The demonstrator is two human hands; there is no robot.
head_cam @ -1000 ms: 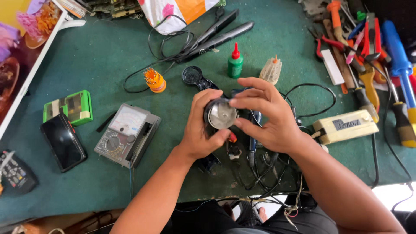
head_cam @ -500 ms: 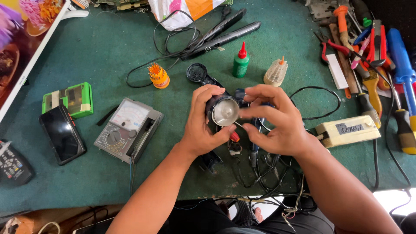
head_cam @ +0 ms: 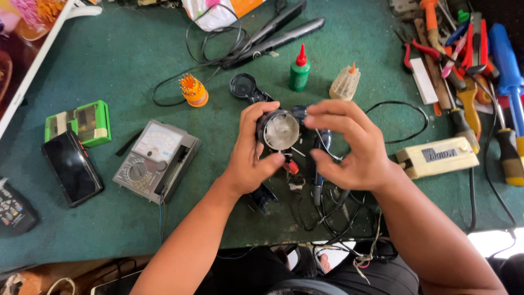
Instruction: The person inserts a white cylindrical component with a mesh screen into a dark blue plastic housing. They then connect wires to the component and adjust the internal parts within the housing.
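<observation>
1. Left hand [head_cam: 252,158]: fingers curled round the round black fan housing [head_cam: 278,130], steadying it above the green mat [head_cam: 109,65]
2. Right hand [head_cam: 349,150]: fingertips pinching its far rim, apparently to turn it
3. Analogue multimeter [head_cam: 155,161]: left, within reach
4. Green glue bottle [head_cam: 299,70]: upright beyond
5. Hair straightener [head_cam: 278,34]: farthest, set aside

I'm at a repair workshop: my green-covered desk [head_cam: 109,65] carries a multimeter [head_cam: 155,160], screwdrivers [head_cam: 505,82], pliers [head_cam: 431,46], a glue bottle [head_cam: 299,70] and tangled wires [head_cam: 333,210].
</observation>
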